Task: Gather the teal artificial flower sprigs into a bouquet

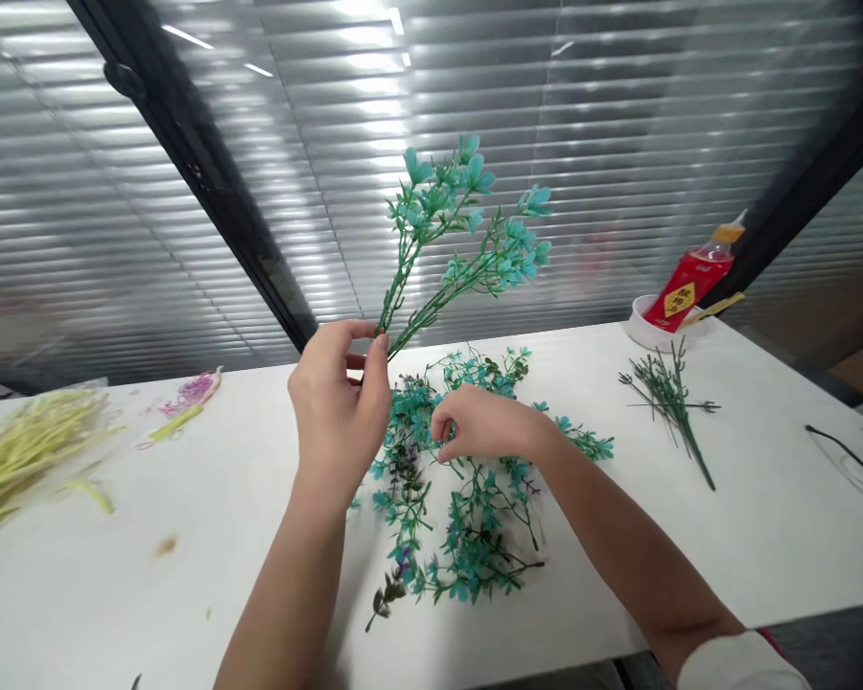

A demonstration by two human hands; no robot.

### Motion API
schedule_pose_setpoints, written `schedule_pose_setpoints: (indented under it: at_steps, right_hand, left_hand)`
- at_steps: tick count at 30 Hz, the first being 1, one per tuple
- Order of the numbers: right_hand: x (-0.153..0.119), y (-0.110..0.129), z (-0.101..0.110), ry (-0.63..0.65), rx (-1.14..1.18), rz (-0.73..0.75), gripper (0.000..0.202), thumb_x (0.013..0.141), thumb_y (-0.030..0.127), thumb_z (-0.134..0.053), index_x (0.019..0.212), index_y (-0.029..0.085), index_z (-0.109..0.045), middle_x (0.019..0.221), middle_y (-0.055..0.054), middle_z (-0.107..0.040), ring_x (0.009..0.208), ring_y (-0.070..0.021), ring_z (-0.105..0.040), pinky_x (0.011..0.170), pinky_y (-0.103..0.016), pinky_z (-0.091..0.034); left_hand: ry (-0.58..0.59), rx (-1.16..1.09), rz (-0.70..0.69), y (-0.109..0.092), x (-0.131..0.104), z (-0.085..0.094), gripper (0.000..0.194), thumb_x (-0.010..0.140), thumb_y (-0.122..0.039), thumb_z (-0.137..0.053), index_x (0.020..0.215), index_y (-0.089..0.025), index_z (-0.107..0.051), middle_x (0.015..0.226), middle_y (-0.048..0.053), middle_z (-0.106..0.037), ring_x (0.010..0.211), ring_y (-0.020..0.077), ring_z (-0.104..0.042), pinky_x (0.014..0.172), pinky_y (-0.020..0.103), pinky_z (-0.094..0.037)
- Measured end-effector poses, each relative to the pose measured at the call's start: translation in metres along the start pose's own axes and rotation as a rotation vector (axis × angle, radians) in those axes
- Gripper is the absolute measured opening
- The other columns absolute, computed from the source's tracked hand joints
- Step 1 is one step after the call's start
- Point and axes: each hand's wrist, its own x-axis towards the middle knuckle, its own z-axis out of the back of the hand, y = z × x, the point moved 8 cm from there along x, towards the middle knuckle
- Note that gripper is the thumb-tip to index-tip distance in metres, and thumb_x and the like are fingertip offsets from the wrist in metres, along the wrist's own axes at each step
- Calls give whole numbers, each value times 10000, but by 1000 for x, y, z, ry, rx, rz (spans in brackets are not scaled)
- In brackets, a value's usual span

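Observation:
My left hand [341, 383] pinches the lower stems of a teal flower sprig [467, 225], whose branches fan upward and to the right in front of the blinds. To the right and slightly lower, my right hand [485, 422] hovers at a pile of teal artificial flowers [475, 546]. Its fingers are curled together, and whatever may lie between the fingertips is too small to make out. The pile, with a few purple and dark leafy sprigs in it, spreads over the white table [244, 537] below both hands.
Bare green stems [672, 393] lie at the right. Behind them a red bottle [694, 283] leans in a white bowl [647, 331]. Yellow-green strands [35, 441] and purple bits [191, 391] are at the left. Black-framed glasses [849, 455] rest at the right edge.

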Motion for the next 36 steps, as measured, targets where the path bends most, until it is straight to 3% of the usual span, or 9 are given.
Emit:
schedule_pose_setpoints:
  at_steps: [5,11,15,19,22,29,36]
  right_hand:
    - [-13,-3,20,-50,16,-54,156,746,134,-721,900,158,-713,991,-72,-729,803,-168,-677,641,-265,-522]
    - [-47,-1,57,-226,-3,-54,172,736,86,-602,833,197,-691,912,-27,-716,700,-133,-655,568,-241,-476]
    - [-71,1,74,-309,52,-31,150,721,73,-595,771,210,-629,758,12,-659,643,-123,-625,520,-228,-447]
    - [-93,15,86,-421,282,167,152,752,99,-688,769,207,-582,783,9,-618,685,-115,-615,590,-235,-532]
    - [-106,28,93,-546,492,364,275,712,82,-776,784,214,-546,781,24,-577,696,-104,-615,625,-228,-582]
    - [-102,39,93,-774,780,520,422,648,59,-834,869,247,-527,844,46,-529,727,-103,-633,671,-256,-620]
    - [-90,29,93,-1067,851,467,402,716,135,-788,981,271,-518,1010,12,-500,741,-94,-618,761,-326,-625]
  left_hand:
    - [-21,-10,26,2,0,1,132,929,-290,-577,994,-186,-626,992,24,-676,686,95,-642,539,199,-473]
    - [-24,-72,80,7,-1,0,165,942,-321,-562,1013,-185,-624,988,32,-683,687,98,-646,539,202,-490]
    - [-29,-89,107,10,-1,-1,182,939,-330,-565,1020,-182,-632,995,39,-692,682,99,-649,540,205,-493]
    - [-6,-110,138,10,-1,-5,198,930,-335,-578,1028,-179,-651,1000,43,-705,675,106,-659,545,213,-495]
    - [25,-112,127,6,-4,-11,204,926,-337,-585,1029,-179,-662,984,40,-718,670,114,-663,564,226,-502]
    - [100,-101,18,-12,-15,-29,170,936,-280,-579,1028,-168,-668,921,30,-733,688,127,-674,623,250,-508]
    - [134,-103,-61,-26,-24,-38,124,926,-200,-579,1011,-169,-664,870,29,-720,748,143,-679,674,258,-533]
